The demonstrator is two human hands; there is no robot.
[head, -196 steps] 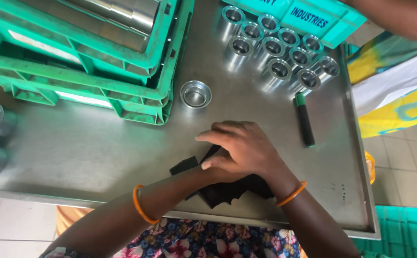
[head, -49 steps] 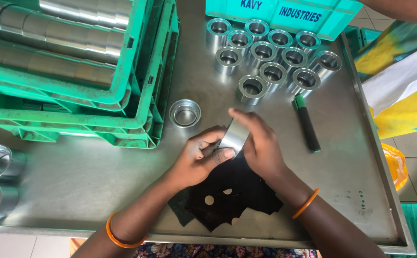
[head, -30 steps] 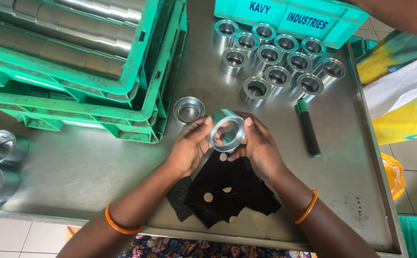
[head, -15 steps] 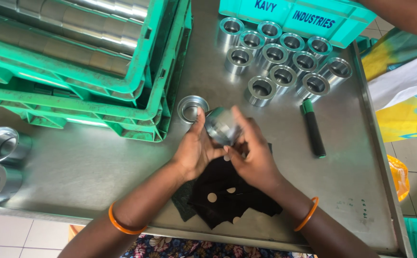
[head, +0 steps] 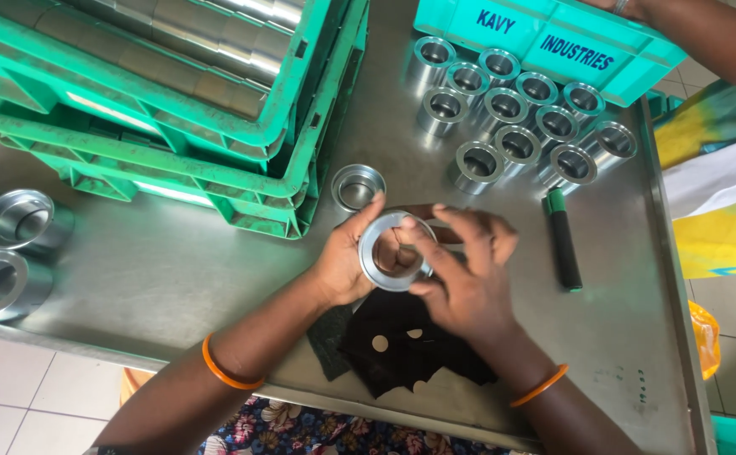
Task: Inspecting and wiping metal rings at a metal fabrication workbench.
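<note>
At the near edge of the steel bench (head: pixel 174 278), black abrasive sheets (head: pixel 402 350) lay just inside the rim, with bare metal open to the left. Above them the left hand (head: pixel 347 261) and right hand (head: pixel 461 278) met, both pinching one metal ring (head: pixel 392 251) tilted face-up, fingers curled round its rim. A smaller ring (head: pixel 358 185) sat just beyond. Right lay a black marker (head: pixel 562 240); farther stood metal sleeves (head: pixel 515 118) and green crates (head: pixel 199 109).
</note>
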